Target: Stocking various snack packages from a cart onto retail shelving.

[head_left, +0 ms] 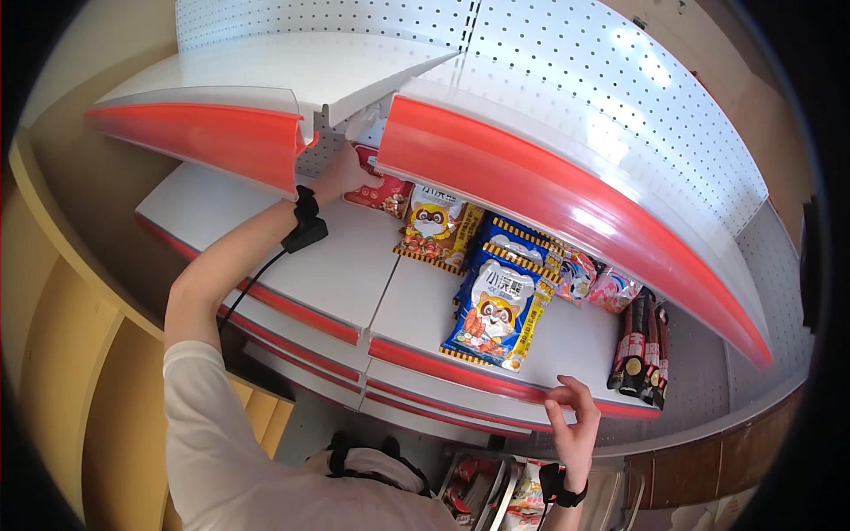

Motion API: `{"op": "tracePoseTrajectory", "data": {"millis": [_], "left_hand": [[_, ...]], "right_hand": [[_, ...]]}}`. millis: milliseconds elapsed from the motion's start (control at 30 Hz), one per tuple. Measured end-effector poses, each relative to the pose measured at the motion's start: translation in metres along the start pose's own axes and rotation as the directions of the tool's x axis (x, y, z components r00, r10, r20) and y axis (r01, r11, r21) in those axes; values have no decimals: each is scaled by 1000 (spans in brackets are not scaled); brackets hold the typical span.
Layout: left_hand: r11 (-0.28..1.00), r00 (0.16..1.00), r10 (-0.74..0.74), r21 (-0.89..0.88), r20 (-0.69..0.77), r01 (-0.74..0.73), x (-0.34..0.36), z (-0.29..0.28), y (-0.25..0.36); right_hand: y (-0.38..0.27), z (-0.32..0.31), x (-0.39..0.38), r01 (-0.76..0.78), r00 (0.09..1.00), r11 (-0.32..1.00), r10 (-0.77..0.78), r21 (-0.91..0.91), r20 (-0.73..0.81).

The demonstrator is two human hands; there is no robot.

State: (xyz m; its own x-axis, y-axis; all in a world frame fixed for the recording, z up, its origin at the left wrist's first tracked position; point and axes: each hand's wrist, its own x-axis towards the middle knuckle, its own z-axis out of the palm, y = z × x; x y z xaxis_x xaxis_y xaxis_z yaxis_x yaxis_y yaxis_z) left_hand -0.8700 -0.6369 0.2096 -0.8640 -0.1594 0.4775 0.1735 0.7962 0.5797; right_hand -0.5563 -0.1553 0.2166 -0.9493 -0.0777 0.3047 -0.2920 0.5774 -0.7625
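Observation:
My left arm reaches in under the upper shelf. The fingers of my left hand (pixel 351 173) are closed on a red snack bag (pixel 386 193) at the back of the lower shelf; the overhanging shelf partly hides the bag. To its right stands a white and brown snack bag (pixel 434 221) with a cartoon animal face. Farther right and nearer the front, blue snack bags (pixel 498 310) sit one behind another. My right hand (pixel 577 427) hovers by the lower shelf's front edge, fingers loosely bent and apart, holding nothing. A black band circles each wrist.
The upper shelf (pixel 567 181) with its red front strip overhangs the bags. Small colourful packs (pixel 611 288) and dark long packs (pixel 637 350) stand at the right end. Below my right hand are a metal basket (pixel 478 487) of packages and more bags (pixel 524 496). A cable trails from the left wrist.

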Motion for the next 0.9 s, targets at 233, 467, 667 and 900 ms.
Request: {"op": "tracePoseTrajectory", "data": {"millis": [233, 467, 667, 900], "left_hand": [[987, 983, 44, -161, 181, -14, -14, -37, 19], [956, 946, 281, -43, -161, -291, -75, -100, 48], [935, 992, -39, -355, -119, -6, -178, -165, 80], [829, 941, -277, -544, -196, 131, -296, -203, 72]], "right_hand": [[-16, 13, 10, 68, 998, 997, -68, 32, 0], [-66, 10, 40, 272, 957, 959, -261, -77, 130], [-140, 36, 87, 598, 781, 791, -540, -128, 313], [-194, 124, 168, 780, 623, 539, -615, -318, 483]]}}
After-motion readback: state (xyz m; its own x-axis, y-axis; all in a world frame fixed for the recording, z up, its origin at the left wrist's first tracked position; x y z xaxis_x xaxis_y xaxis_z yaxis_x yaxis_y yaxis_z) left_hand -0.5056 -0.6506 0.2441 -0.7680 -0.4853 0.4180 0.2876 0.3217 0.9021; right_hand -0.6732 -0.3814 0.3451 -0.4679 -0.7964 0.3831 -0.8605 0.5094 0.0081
